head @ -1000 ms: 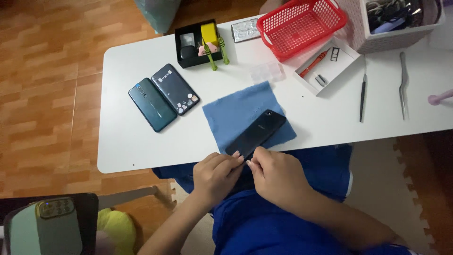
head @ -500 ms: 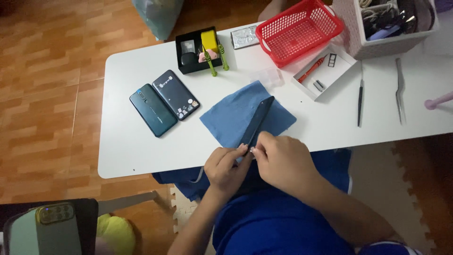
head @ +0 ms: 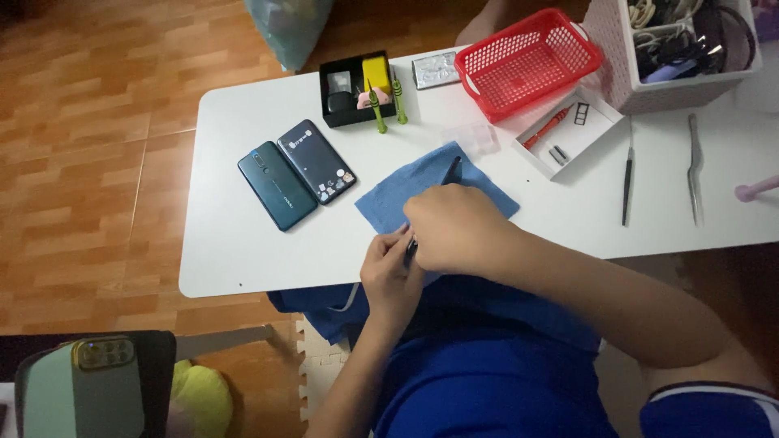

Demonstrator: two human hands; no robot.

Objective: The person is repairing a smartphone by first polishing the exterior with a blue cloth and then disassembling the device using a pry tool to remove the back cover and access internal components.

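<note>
White table (head: 243, 259) with rounded corners is sitting on a glossy reddish wood-plank floor (head: 89, 146); foam puzzle mat (head: 312, 373) is showing under the near edge.

Both hands are working at the near edge, over a blue cloth (head: 389, 195) that looks soft and slightly wrinkled. Right hand (head: 456, 229) is curled over a dark phone (head: 453, 169) — only its far tip is showing past the knuckles, lying on the cloth. Left hand (head: 391, 274) is pinching at the phone's near end, fingertips pressed together against it. Exact grip under the right palm — cannot tell.

Left of the cloth: two phones lying flat, side by side and touching, a teal one (head: 277, 185) and a black one (head: 316, 161), both glossy.

Far side: black open box (head: 350, 85) with two green-handled tools leaning on it, red perforated plastic basket (head: 526, 63), shallow white tray (head: 568, 134) holding small parts, pale lattice bin (head: 649, 89) full of cables.

Right: thin dark-handled probe (head: 627, 174) and metal tweezers (head: 694, 166) lying well apart from the hands.
</note>
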